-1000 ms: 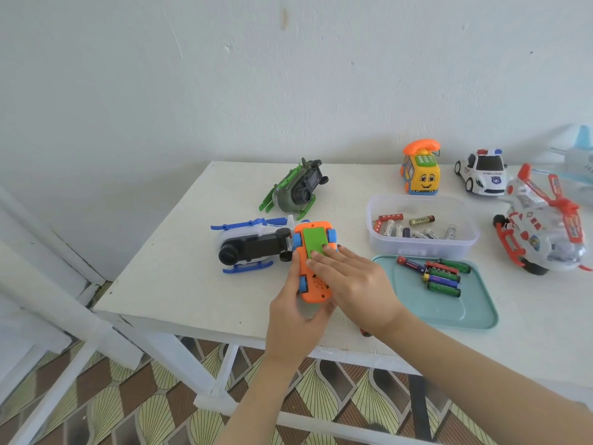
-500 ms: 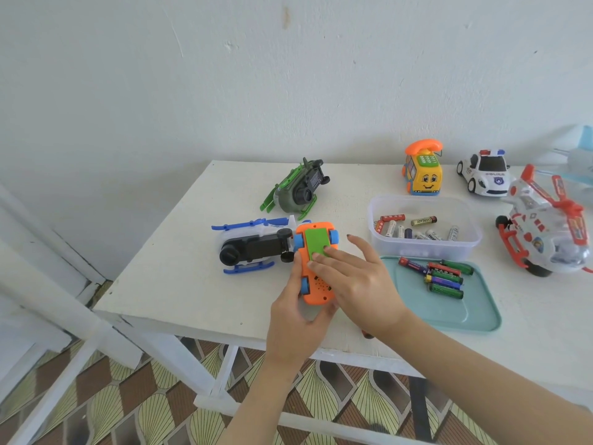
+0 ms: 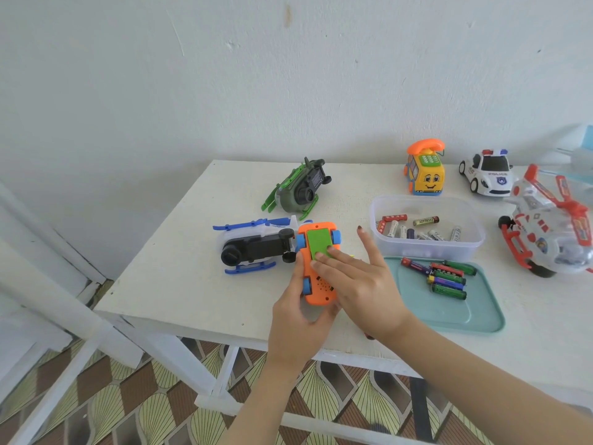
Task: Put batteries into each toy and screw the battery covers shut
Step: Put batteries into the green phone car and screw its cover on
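An orange car (image 3: 316, 264) is lying upside down on the table between the two hands. It is showing four blue wheels, a grid of small holes near its close end, and a green cover (image 3: 318, 244) sitting flat over the far half of its belly. The left hand (image 3: 298, 322) is gripping the car, with the thumb running along its left side and the fingers curling under its near end. The right hand (image 3: 359, 284) is lying flat and wide, with two straight fingers pressing on the near edge of the cover and the forefinger pointing away, off the car.

Six whole toys are showing. Besides the car, a blue helicopter (image 3: 253, 245) is lying just left of the left thumb, touching the car. A green helicopter (image 3: 300, 189) is lying beyond both hands. A yellow phone car (image 3: 425, 173), a police car (image 3: 487, 173) and a red and white helicopter (image 3: 548, 229) are standing far right of the right hand. Part of a pale blue toy (image 3: 580, 155) is showing at the picture's edge.

Just right of the right hand a teal tray (image 3: 465, 316) is carrying five batteries (image 3: 446, 277). Beyond it one clear tub (image 3: 426, 248) is holding a loose heap (image 3: 423, 228) of roughly ten more, too jumbled to count exactly.

Everything is resting on a white painted table (image 3: 179, 284) standing against a pale, scuffed wall (image 3: 288, 75). Below the wrists a floor (image 3: 128, 396) of brown and yellow patterned tiles is showing, and white rails (image 3: 48, 303) are slanting across to the left.
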Tool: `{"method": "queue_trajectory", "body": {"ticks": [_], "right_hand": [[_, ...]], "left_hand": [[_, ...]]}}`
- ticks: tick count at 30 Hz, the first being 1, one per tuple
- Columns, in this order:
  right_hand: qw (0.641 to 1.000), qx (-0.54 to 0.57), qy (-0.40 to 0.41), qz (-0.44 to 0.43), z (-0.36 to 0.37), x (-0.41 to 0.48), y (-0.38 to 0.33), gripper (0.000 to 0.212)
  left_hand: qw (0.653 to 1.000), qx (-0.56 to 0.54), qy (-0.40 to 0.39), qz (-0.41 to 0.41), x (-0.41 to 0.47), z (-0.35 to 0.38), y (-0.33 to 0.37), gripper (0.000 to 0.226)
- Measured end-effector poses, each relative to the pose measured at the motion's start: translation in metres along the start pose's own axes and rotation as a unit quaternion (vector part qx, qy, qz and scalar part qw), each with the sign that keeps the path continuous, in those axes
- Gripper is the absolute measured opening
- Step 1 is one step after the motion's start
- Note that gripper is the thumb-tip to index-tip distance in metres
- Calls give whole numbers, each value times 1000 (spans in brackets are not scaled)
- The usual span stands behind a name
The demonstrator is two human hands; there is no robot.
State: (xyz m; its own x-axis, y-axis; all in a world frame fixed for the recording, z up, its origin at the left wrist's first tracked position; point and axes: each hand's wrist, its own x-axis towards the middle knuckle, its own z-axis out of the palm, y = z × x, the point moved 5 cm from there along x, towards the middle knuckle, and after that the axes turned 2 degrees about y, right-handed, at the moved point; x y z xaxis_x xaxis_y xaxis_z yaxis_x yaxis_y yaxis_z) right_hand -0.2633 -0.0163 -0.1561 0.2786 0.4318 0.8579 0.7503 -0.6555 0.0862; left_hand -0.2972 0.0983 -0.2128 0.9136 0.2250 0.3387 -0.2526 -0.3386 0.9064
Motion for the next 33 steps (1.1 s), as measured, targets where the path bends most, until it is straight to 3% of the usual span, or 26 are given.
{"method": "queue_trajectory", "body": {"ticks": [9, 17, 20, 23, 25, 28, 33], "right_hand": [[998, 6, -52, 17, -1, 7, -3, 24], [979, 58, -186, 52, 0, -1, -6, 32], [942, 204, -198, 179, -11, 1, 5, 37], [933, 165, -161, 276, -28, 4, 22, 26], [917, 84, -234, 312, -32, 3, 33, 15], [848, 21, -399, 349, -35, -8, 36, 31], [811, 29, -480, 334, -44, -16, 11, 45]], "left_hand": [[1000, 8, 7, 1, 0, -1, 2, 92], [1000, 20, 7, 15, -1, -2, -1, 90], [1000, 13, -2, 13, -2, -1, 3, 89], [1000, 13, -5, 7, -2, -1, 8, 87], [1000, 11, -1, 0, -2, -2, 7, 86], [1000, 11, -3, -1, -3, -1, 7, 86], [1000, 10, 0, 3, -3, 0, 6, 86]]}}
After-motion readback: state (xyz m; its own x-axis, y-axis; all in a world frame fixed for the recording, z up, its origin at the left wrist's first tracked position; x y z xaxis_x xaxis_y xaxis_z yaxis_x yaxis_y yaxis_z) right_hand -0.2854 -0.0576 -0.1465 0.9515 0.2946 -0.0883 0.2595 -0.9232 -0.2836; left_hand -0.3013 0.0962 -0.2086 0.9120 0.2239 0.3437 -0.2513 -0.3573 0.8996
